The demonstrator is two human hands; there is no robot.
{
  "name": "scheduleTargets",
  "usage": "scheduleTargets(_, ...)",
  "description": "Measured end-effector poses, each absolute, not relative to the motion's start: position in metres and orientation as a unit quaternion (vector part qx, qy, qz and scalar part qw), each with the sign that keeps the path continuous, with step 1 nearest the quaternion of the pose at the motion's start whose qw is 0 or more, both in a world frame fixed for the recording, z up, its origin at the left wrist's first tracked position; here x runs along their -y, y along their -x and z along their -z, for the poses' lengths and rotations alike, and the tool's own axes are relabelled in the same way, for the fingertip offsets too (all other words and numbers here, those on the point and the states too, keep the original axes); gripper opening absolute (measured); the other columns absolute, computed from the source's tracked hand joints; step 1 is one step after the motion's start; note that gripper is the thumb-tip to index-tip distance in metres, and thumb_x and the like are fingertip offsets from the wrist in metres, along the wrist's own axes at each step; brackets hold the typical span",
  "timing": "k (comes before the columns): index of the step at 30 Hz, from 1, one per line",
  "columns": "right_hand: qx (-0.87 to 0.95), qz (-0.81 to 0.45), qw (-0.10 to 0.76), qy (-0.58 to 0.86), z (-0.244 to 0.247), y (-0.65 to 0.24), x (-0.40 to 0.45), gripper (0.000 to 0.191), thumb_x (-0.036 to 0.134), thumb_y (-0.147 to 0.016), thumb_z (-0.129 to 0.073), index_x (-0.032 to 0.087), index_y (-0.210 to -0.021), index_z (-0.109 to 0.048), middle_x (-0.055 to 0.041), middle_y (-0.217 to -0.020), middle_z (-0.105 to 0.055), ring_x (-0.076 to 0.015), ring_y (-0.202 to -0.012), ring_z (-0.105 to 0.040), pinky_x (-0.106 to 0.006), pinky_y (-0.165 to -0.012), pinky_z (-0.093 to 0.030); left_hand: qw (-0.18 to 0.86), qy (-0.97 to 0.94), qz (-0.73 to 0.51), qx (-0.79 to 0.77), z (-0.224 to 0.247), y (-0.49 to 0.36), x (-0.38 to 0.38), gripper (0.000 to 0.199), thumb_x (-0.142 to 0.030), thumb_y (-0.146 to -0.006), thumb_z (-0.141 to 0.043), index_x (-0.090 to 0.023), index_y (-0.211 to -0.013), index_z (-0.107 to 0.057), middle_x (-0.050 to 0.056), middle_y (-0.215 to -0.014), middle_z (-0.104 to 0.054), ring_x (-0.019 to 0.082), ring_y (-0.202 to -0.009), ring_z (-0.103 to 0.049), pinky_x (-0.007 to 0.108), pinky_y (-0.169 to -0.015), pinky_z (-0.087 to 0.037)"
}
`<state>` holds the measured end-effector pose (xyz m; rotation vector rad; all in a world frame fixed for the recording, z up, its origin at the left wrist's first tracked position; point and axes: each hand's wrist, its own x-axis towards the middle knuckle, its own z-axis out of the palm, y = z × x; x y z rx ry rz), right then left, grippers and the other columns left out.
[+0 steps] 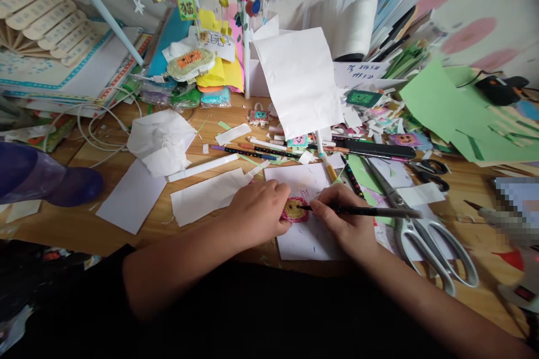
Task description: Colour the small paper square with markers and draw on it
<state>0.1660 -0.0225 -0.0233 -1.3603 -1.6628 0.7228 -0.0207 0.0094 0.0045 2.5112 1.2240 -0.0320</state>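
Note:
A small yellow paper piece (298, 213) with a pink border and dark eye-like marks rests over a white sheet (309, 244) at the table's front. My left hand (261, 210) is closed at its left edge, pinching it, with the fingertips partly hidden. From the right, my right hand (347, 224) grips a dark pen (379, 211), whose tip meets the yellow piece near its right side. Close by on the right lie large silver-handled scissors (421, 235).
A hot glue gun (501, 219) and black-handled scissors (433, 171) are at the right. Behind my hands are loose pens (248, 151), paper scraps, a crumpled tissue (164, 143) and a propped white sheet (301, 81). A purple bottle (46, 174) lies at far left.

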Motion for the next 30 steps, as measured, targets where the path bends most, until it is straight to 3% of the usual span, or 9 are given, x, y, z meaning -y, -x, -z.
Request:
scheduleTargets(7,0.677,-0.306,0.425,0.517,0.0226,-0.1657,0.0262,0.019,0.022,-0.079,-0.062,0.021,-0.063,-0.052,0.0019,-0.054,-0.054,-0.0125,-0.05,-0.051,-0.025,-0.046,-0.039,0.177,-0.883,0.019,-0.434,-0.0055,0.0204,-0.0095,0.024,-0.036,-0.078,-0.06,-0.018,-0.093,-0.054,0.008,-0.094,-0.065,0.027,-0.087,-0.064,0.039,-0.074,-0.052)
scheduleTargets(17,0.707,-0.298,0.382,0.516,0.0205,-0.1644,0.0249,0.02,0.023,-0.08,-0.06,0.021,-0.062,-0.051,0.0027,-0.052,-0.052,-0.0106,-0.046,-0.046,-0.024,-0.043,-0.037,0.181,-0.882,0.016,-0.435,-0.0063,0.0205,-0.0095,0.023,-0.035,-0.077,-0.061,-0.019,-0.093,-0.054,0.007,-0.095,-0.066,0.026,-0.087,-0.063,0.038,-0.075,-0.051)
scheduleTargets(26,0.665,-0.297,0.416,0.545,0.0239,-0.1653,0.0231,0.019,0.023,-0.077,-0.063,0.021,-0.062,-0.052,0.0033,-0.053,-0.05,-0.0107,-0.047,-0.043,-0.025,-0.045,-0.034,0.178,-0.884,0.012,-0.433,-0.0056,0.0203,-0.0081,0.024,-0.035,-0.078,-0.06,-0.018,-0.094,-0.055,0.009,-0.095,-0.065,0.027,-0.087,-0.063,0.039,-0.074,-0.051)
scheduleTargets(30,0.59,-0.368,0.5,0.517,0.0299,-0.1679,0.0254,0.02,0.021,-0.078,-0.064,0.022,-0.063,-0.051,0.0035,-0.055,-0.049,-0.0126,-0.051,-0.046,-0.027,-0.048,-0.037,0.186,-0.881,0.003,-0.435,-0.0069,0.0215,-0.0095,0.027,-0.037,-0.076,-0.063,-0.017,-0.094,-0.055,0.009,-0.095,-0.065,0.028,-0.088,-0.063,0.039,-0.075,-0.051)
